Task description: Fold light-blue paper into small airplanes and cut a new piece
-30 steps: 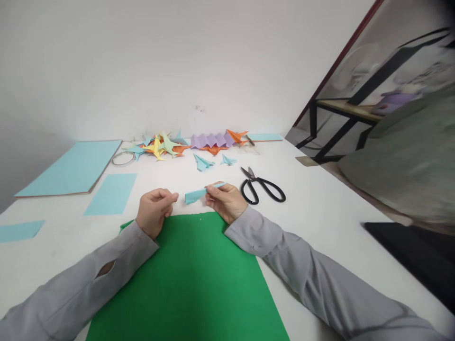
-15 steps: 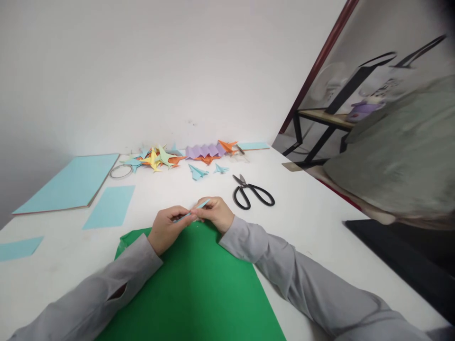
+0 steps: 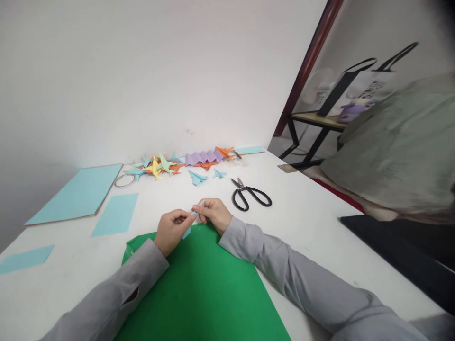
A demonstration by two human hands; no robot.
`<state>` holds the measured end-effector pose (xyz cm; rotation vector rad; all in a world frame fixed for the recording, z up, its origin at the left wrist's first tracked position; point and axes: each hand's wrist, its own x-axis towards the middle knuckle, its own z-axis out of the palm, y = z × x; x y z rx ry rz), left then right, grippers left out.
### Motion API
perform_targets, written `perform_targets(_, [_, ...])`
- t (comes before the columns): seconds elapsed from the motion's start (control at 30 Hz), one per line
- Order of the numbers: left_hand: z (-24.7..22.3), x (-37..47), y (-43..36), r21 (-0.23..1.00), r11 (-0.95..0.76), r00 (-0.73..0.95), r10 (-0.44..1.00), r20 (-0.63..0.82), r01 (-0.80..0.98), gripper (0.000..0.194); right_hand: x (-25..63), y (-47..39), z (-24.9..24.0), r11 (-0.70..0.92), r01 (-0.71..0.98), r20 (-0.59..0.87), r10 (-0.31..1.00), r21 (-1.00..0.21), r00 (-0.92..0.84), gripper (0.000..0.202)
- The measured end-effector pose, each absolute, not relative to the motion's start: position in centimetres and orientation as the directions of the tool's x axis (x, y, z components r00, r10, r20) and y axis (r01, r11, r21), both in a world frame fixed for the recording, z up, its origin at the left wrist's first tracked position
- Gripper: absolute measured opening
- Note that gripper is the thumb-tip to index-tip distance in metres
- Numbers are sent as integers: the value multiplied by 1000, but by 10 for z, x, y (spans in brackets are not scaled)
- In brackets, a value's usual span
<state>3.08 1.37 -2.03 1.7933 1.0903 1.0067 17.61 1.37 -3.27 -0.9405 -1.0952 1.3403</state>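
On your left, a blue stack (image 3: 76, 195) lies on the table (image 3: 302, 227), with a ring (image 3: 125, 186) near its right edge. Your left hand (image 3: 173, 230) pinches the blue strip (image 3: 186, 232) between thumb and fingers, just over the far edge of the green sheet (image 3: 206, 289). Your right hand (image 3: 214, 214) pinches the strip's farther part. Scissors (image 3: 242, 188) lie farther right, blades parted.

I'm remotely viewing a wht tbl (image 3: 302, 241): grn sheet (image 3: 209, 289) lying nearest, open scissors (image 3: 242, 188) R, lt-blue paper sheets (image 3: 115, 214) L, tape roll (image 3: 124, 186), folded paper planes (image 3: 196, 178) & purple pleated paper (image 3: 204, 157) sitting at back.
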Motion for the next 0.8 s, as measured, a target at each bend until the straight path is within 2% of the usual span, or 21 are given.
perform_targets(0.1, [-21, 33, 14, 917, -291, 328, 924, 195, 274, 22, 174, 14, -33, 66, -218, 89, 991, -974, -100, 38])
perform_targets(0.23, [-24, 33, 16, 888, -363, 389, 889, 240, 281, 23, 167, 13, -34, 104, -175, 125, 985, -979, -119, 44])
perform_targets(0.4, [-24, 30, 17, 898, -347, 346, 906, 245, 272, 23, 159, 12, -34, 139, -139, 148, 987, -981, -60, 45])
perform_targets(0.63, [-20, 30, 13, 916, -330, 379, 897, 229, 227, 21, 163, 11, -33, 105, -211, 118, 992, -972, -47, 43])
perform_targets(0.8, [-16, 28, 13, 960, -233, 462, 876, 138, 155, 23, 165, 11, -36, 56, -279, 73, 996, -959, -48, 44])
